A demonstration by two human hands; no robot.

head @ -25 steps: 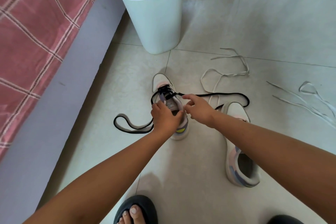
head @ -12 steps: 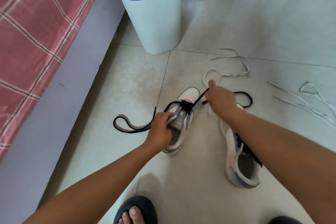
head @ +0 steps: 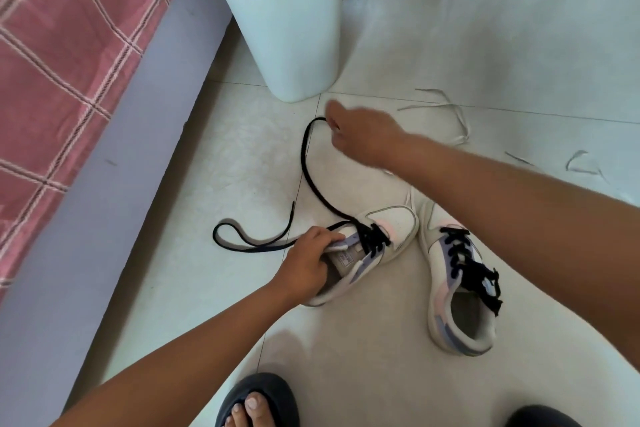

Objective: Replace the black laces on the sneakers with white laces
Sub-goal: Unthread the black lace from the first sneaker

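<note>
While left hand [head: 304,262] grips one of two sneakers [head: 367,253], right hand [head: 360,135] pinches black lace [head: 311,177]

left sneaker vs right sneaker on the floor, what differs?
The left sneaker is gripped at the collar by the left hand; the right sneaker lies untouched. The left sneaker's black lace is partly pulled out, its end pinched by the right hand; the right sneaker is fully laced. Both are white with lilac and pink panels.
</note>
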